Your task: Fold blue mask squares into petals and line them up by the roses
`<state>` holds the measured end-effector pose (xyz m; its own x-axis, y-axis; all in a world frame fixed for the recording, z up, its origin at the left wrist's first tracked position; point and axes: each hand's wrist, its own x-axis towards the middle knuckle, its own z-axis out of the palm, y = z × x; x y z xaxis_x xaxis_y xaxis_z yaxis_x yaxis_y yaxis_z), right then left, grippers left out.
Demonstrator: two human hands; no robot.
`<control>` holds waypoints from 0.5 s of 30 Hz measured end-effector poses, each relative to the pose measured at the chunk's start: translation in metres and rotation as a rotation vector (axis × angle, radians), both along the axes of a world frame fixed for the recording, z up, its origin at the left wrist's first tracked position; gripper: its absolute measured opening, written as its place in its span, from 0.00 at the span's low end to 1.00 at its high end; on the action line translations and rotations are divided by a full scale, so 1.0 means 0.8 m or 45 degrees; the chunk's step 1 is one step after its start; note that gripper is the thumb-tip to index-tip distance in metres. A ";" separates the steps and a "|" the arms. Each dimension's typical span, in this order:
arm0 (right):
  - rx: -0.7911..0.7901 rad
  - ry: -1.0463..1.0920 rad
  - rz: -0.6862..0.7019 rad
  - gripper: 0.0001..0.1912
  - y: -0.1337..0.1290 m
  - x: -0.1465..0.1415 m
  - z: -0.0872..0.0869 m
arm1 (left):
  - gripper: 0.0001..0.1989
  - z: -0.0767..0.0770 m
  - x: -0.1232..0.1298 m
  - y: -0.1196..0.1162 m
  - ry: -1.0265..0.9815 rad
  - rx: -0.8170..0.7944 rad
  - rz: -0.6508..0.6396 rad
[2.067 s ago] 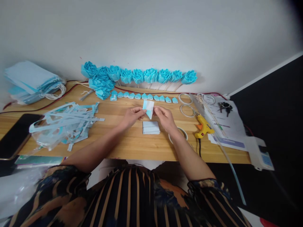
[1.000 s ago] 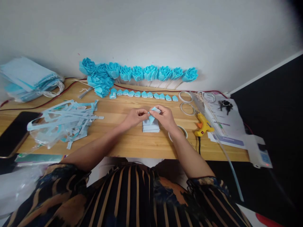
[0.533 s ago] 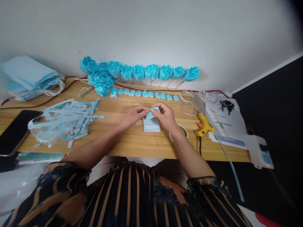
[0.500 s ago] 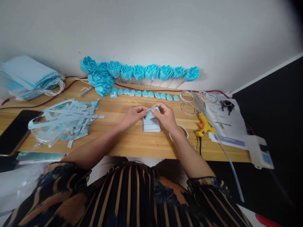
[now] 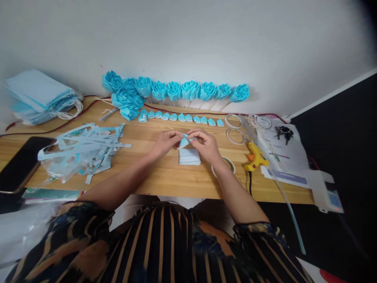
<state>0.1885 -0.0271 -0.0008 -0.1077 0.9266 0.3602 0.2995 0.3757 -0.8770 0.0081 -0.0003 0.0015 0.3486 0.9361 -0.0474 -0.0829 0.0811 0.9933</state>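
Between the fingers [image 5: 176, 139], a blue piece [image 5: 183, 142] points nearward, slightly left.

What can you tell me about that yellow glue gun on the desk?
The yellow, plastic-looking glue gun has an orange trigger facing left and a small dark red switch low on its handle. A black cord runs from the handle's end towards the table's near edge. It lies on its side on the light wooden tabletop, beside white printed sheets. Neither of the person's hands touches it. Its tip is too small to make out.
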 end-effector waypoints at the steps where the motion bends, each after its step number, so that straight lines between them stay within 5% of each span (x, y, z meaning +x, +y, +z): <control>1: -0.005 -0.001 0.002 0.06 0.000 0.000 -0.001 | 0.14 0.000 0.000 0.000 -0.004 -0.004 0.002; 15: -0.115 -0.057 -0.022 0.05 -0.001 -0.002 -0.001 | 0.17 -0.006 0.001 0.003 0.031 0.034 -0.020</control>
<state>0.1872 -0.0277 -0.0014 -0.1054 0.9570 0.2702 0.3449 0.2900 -0.8927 0.0085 0.0021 -0.0031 0.3622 0.9316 -0.0313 -0.0576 0.0559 0.9968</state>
